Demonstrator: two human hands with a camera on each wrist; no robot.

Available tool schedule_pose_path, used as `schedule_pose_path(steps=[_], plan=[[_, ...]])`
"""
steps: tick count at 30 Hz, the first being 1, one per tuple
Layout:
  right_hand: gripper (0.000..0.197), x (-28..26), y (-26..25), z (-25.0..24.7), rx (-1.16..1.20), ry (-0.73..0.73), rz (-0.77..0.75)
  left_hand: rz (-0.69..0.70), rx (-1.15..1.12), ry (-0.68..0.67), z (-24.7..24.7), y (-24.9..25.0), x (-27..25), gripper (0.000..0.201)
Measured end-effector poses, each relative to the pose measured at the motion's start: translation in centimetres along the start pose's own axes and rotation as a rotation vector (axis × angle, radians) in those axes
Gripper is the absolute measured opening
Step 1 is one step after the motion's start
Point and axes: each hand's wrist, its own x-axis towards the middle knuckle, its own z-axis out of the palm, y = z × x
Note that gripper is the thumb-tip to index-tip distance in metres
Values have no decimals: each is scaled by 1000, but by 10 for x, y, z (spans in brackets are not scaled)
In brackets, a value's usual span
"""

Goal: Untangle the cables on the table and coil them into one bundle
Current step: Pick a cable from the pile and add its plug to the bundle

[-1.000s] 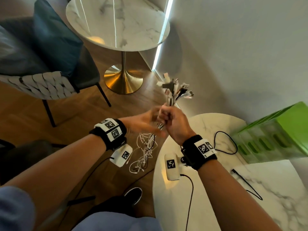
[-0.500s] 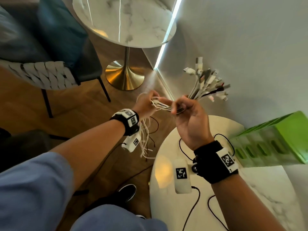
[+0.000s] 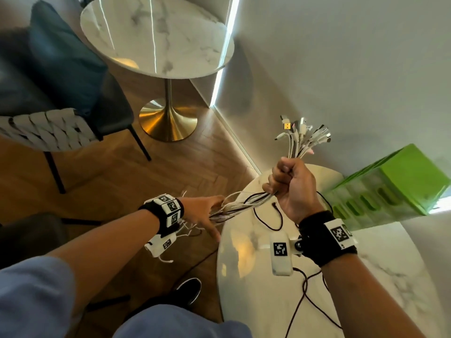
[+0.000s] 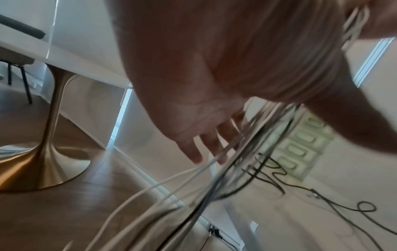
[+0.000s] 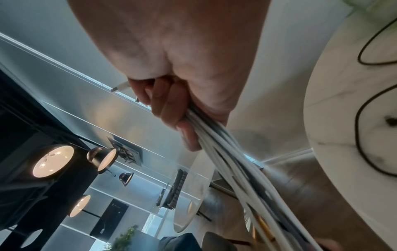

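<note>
My right hand [image 3: 286, 182] is raised over the round marble table [image 3: 246, 269] and grips a bundle of mostly white cables [image 3: 246, 203] in a fist. The plugs [image 3: 302, 135] fan out above the fist. The strands run down and left, fairly taut, to my left hand [image 3: 207, 214], which lies beyond the table edge with straight, spread fingers [image 4: 196, 152] threaded among them. Loose ends hang under the left wrist. The right wrist view shows my fingers [image 5: 169, 108] curled round the strands [image 5: 236, 169]. A black cable [image 3: 278, 215] lies loose on the table.
A green slotted box [image 3: 393, 191] stands at the table's back right against the wall. Thin black leads [image 3: 305, 291] cross the near tabletop. On the wooden floor to the left are a second marble table [image 3: 158, 37] with a gold base, a dark chair [image 3: 63, 93] and my shoe [image 3: 190, 289].
My right hand has carried the plug end up and to the right. My left hand has slid down and left along the strands, drawing them out straight between the hands.
</note>
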Motion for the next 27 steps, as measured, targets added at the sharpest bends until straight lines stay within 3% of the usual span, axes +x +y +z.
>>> schedule_pose_path(steps=[6,9,13,16,21,23,27], plan=[[34,-20,14,-29,-174,-18,18,208,-201,147,-3,63,-3,112],[34,-36,25,-35,-231,-97,41,273,-457,131,5,110,0,80],[34,-61,37,-42,-213,-214,152,438,-454,-24,12,142,13,74],[23,-76,47,-52,-165,-264,187,461,-315,-41,18,161,16,25],[15,-81,81,-76,-62,-140,-25,386,-59,-179,41,196,22,40],[7,-76,88,-83,-140,-100,-40,384,8,-207,50,204,27,48],[13,-55,109,-89,-224,193,-33,324,-23,-133,66,212,46,52]])
